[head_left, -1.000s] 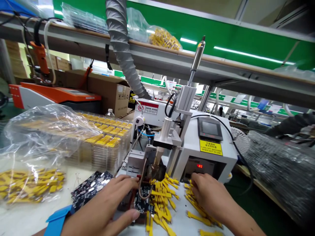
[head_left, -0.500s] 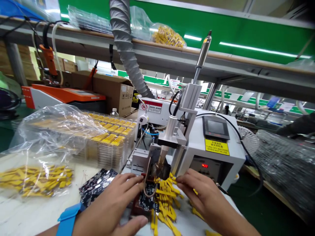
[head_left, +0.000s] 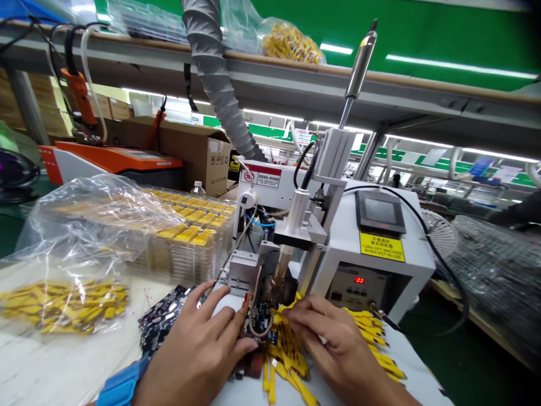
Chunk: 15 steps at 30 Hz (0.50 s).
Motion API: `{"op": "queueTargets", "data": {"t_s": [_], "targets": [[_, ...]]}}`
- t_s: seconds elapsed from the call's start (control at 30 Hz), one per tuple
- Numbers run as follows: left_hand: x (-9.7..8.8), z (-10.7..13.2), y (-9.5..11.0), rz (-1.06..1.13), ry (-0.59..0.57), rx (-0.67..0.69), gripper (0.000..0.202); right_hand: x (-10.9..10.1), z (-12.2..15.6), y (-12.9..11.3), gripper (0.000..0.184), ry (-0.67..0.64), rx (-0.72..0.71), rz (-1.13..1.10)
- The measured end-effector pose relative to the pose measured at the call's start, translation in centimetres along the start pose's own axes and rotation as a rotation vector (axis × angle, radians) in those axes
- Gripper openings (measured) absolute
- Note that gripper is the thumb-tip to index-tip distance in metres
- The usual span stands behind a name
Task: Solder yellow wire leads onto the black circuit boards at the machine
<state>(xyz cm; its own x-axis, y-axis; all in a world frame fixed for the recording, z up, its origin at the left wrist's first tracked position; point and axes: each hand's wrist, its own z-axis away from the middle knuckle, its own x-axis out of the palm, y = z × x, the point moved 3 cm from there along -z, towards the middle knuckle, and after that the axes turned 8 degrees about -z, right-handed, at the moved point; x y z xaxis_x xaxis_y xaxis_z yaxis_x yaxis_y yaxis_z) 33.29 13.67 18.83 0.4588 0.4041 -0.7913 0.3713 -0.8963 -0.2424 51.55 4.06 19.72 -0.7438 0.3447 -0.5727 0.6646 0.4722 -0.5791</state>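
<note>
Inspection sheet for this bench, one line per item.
Surface: pale tabletop, partly covered.
Work items: circuit board at the white machine; loose yellow strips beside it.
Clutter: overlapping boards; rumpled clear bag.
Hands: left hand by the circuit board; right hand at the strips; grips unclear.
Cables: black cable arcs past the machine's screen.
Surroundings: stacked trays, cardboard box, shelf, gray duct.

Room lies above the front yellow strips [head_left: 298, 385]; a metal head [head_left: 278, 286] blocks beyond.

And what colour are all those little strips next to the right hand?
Yellow: the strips by the right hand show best in the head view.
</note>
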Motion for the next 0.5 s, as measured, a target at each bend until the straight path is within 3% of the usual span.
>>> {"op": "queueTargets", "data": {"t_s": [0.27,0.37,0.5], "targets": [[0.1,0.3,-0.3,-0.013,0.052,-0.001,0.028,1.0,1.0,1.4,0.028,-0.028,-0.033,0.076],[0.4,0.2,-0.4,0.017,0.022,0.027,0.033,0.8,1.1,1.2,0.03,-0.052,-0.029,0.081],[1.1,0.1,-0.2,0.073,-0.032,0.059,0.027,0.7,0.9,1.0,0.032,-0.1,-0.041,0.138]]}}
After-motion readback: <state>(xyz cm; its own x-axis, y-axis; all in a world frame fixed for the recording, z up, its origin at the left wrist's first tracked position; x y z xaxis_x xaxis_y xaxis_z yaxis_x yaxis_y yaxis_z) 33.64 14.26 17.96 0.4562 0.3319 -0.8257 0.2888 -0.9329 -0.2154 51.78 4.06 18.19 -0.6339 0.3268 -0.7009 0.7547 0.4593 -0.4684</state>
